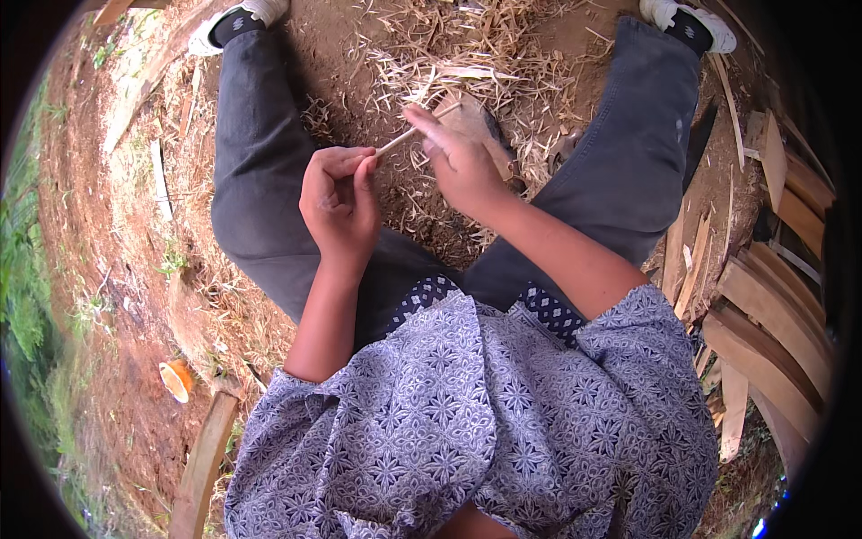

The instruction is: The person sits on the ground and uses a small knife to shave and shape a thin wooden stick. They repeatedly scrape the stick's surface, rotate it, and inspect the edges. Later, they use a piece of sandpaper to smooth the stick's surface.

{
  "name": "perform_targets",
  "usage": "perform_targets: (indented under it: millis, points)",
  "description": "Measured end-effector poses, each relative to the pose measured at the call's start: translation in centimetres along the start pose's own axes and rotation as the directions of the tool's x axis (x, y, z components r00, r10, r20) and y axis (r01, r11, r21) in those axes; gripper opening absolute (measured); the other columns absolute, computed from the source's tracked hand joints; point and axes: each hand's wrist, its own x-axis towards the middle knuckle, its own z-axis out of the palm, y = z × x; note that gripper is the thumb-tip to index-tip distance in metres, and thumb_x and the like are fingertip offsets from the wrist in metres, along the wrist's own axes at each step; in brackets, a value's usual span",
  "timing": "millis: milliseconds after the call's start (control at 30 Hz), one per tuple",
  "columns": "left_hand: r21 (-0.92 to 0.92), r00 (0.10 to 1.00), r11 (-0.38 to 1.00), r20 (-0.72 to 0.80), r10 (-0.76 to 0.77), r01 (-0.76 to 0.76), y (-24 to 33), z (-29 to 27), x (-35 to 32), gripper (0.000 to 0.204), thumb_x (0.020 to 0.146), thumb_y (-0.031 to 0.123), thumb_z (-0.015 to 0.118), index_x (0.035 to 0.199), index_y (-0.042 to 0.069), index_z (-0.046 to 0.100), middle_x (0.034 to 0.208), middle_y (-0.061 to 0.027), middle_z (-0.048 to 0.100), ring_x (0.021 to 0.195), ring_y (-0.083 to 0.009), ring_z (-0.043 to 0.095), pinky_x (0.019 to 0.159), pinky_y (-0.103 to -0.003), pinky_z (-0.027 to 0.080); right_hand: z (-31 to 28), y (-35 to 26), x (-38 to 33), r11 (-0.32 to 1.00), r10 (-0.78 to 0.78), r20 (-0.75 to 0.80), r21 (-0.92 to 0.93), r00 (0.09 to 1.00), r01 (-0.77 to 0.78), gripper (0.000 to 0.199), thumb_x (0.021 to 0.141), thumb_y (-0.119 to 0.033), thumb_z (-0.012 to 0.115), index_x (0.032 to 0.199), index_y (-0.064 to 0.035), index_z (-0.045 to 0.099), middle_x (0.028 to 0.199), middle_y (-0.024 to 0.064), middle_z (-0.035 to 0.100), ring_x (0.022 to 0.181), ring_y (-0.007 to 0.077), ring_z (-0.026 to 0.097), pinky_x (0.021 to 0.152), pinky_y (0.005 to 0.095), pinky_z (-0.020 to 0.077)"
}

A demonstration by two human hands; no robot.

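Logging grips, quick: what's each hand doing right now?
Left hand: closed, pinching one end of the thin stick.
Right hand: closed on the stick's other end.

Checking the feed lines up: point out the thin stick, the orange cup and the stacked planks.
thin stick [396, 142], head view, middle of its shaft.
orange cup [176, 380], head view, its rim.
stacked planks [774, 325], head view, a top board.

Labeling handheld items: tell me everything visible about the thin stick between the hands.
The thin stick is a pale, slender sliver, apparently split bamboo or wood, straight and bare. It slants up from lower left to upper right above the shavings pile on the dirt. The left hand pinches its lower end between thumb and fingers; the right hand grips its upper part, hiding that end. Length beyond the hands cannot be told.
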Motion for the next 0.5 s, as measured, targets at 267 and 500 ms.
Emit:
perform_targets:
  millis: [267, 500]
  points:
    - [-0.063, 0.999, 0.997, -0.021, 0.042, -0.044, 0.0, 0.5, 0.0, 0.004, 0.1, -0.005, 0.057, 0.101, -0.003, 0.055, 0.105, -0.014, 0.064, 0.092, -0.0179, 0.068, 0.087, -0.029, 0.055, 0.1, -1.1, 0.0, 0.998, -0.03, -0.056, -0.051, 0.998, 0.027, 0.042, 0.1, -0.004, 0.051, 0.141, -0.0047, 0.057, 0.141, 0.0182, 0.059, 0.127, 0.0335, 0.06, 0.109, 0.0379, 0.048]
    - [-0.119, 0.997, 0.993, -0.076, -0.008, -0.001, -0.3, 0.8, 0.4, 0.003, 0.1, -0.004, 0.059, 0.1, -0.005, 0.055, 0.105, -0.0143, 0.064, 0.095, -0.0168, 0.067, 0.086, -0.027, 0.055, -1.6, 0.9, 1.2, 0.995, 0.091, -0.052, -0.042, 0.995, -0.093, 0.041, 0.102, -0.003, 0.048, 0.141, -0.002, 0.057, 0.142, 0.0183, 0.06, 0.134, 0.0272, 0.057, 0.11, 0.034, 0.045]
